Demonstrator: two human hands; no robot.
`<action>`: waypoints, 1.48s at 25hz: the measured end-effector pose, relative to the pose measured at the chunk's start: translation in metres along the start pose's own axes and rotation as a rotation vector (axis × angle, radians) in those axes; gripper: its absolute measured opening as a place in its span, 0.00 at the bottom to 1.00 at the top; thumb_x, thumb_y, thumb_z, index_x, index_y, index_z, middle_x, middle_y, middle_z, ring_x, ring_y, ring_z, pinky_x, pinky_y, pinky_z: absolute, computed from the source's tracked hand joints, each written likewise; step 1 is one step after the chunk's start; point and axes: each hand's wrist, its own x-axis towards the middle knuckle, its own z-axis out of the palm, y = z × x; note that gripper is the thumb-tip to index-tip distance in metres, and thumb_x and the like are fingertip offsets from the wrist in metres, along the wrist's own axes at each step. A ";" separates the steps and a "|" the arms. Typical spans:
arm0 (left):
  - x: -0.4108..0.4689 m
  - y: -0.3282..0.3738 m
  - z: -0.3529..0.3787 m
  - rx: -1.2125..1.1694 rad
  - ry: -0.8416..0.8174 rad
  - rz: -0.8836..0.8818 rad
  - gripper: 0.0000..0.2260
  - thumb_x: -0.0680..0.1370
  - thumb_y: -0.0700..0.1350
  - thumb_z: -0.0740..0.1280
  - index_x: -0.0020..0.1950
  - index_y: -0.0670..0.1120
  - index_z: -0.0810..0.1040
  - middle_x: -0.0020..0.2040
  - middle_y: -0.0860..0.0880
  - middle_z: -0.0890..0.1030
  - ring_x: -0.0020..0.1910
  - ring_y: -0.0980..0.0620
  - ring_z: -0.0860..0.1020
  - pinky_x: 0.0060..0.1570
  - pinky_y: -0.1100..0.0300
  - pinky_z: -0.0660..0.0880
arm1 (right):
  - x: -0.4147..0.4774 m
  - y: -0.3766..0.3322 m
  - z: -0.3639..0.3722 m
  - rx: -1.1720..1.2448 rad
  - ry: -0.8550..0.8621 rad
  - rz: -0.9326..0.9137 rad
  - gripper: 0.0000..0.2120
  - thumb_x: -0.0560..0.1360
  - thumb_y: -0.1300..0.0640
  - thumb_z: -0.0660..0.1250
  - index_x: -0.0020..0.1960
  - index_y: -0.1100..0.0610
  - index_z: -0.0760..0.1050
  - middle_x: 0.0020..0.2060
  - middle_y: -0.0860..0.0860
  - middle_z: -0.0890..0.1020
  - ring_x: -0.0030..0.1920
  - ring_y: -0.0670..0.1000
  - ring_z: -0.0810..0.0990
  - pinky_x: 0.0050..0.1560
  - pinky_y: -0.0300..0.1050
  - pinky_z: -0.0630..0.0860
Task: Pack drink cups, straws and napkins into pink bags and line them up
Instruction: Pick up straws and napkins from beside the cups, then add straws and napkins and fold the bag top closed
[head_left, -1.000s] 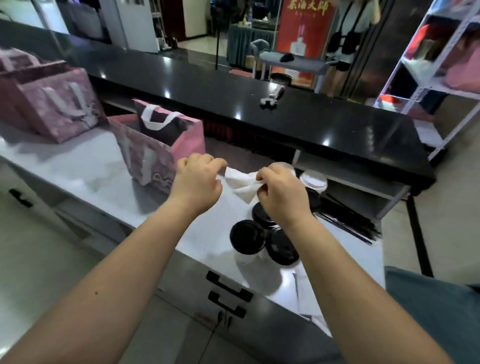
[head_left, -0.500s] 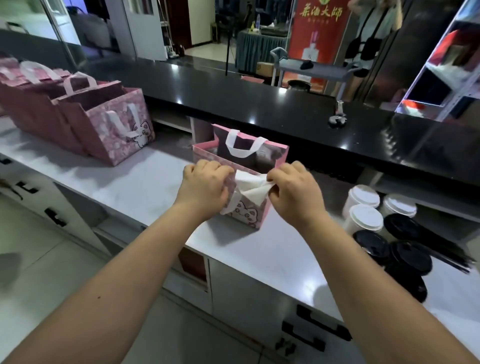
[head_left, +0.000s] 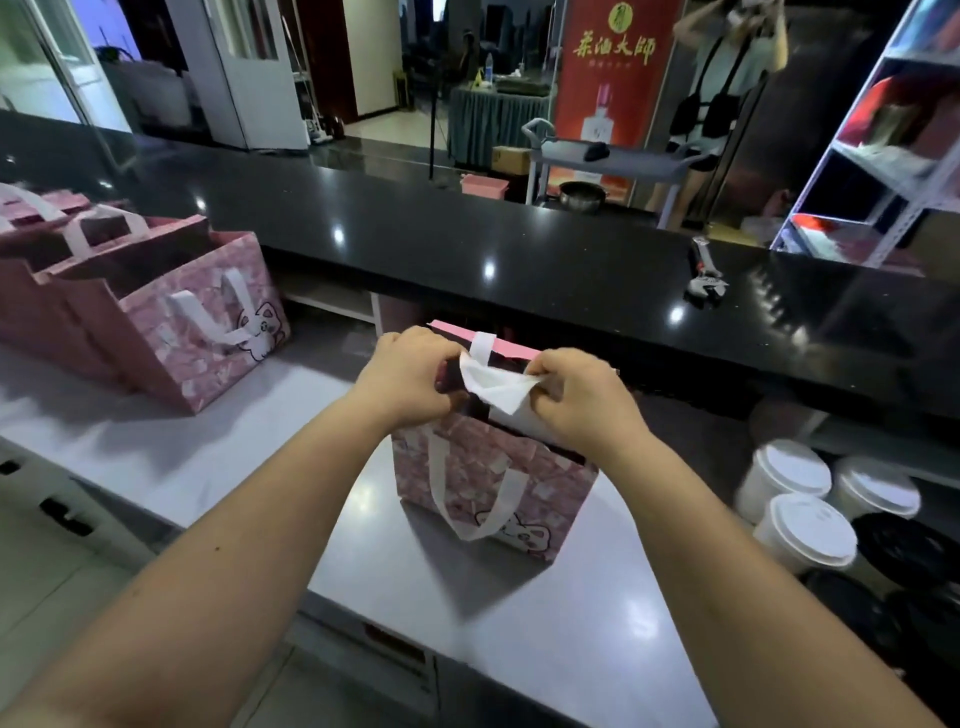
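An open pink bag (head_left: 493, 478) with white handles and a cat print stands on the white counter (head_left: 218, 457) in front of me. Over its mouth I hold a folded white napkin (head_left: 496, 387). My left hand (head_left: 410, 374) pinches the napkin's left edge and my right hand (head_left: 576, 400) grips its right side. The bag's inside is dark and I cannot see what it holds. At the right edge stand white-lidded cups (head_left: 802, 525) and black-lidded cups (head_left: 904, 551).
Several more pink bags (head_left: 171, 312) stand in a row at the left of the counter. A raised black bar top (head_left: 467, 249) runs behind the counter, with a small tool (head_left: 704, 275) on it. A person stands in the background at the back right.
My view swung left from the cups to the pink bag. Both hands carried the napkin up and over the bag's mouth.
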 end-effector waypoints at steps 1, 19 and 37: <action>0.008 -0.006 0.003 -0.055 -0.024 0.033 0.21 0.68 0.52 0.72 0.61 0.54 0.77 0.57 0.56 0.79 0.63 0.51 0.71 0.62 0.50 0.67 | 0.006 0.003 0.007 -0.029 -0.075 0.012 0.09 0.72 0.62 0.65 0.50 0.54 0.79 0.46 0.51 0.81 0.48 0.53 0.76 0.46 0.53 0.77; 0.066 -0.051 0.028 -0.062 -0.223 0.388 0.47 0.67 0.64 0.72 0.79 0.54 0.51 0.79 0.49 0.50 0.78 0.48 0.47 0.72 0.45 0.55 | 0.049 0.007 0.033 -0.625 -0.221 0.129 0.32 0.69 0.52 0.74 0.70 0.49 0.67 0.64 0.52 0.71 0.64 0.56 0.70 0.57 0.52 0.72; 0.014 -0.101 0.032 -1.027 0.075 0.005 0.18 0.69 0.50 0.77 0.57 0.57 0.80 0.56 0.57 0.81 0.56 0.56 0.78 0.56 0.55 0.77 | -0.029 0.051 0.017 0.215 0.546 0.218 0.13 0.73 0.72 0.68 0.51 0.57 0.81 0.51 0.52 0.81 0.53 0.47 0.80 0.57 0.36 0.75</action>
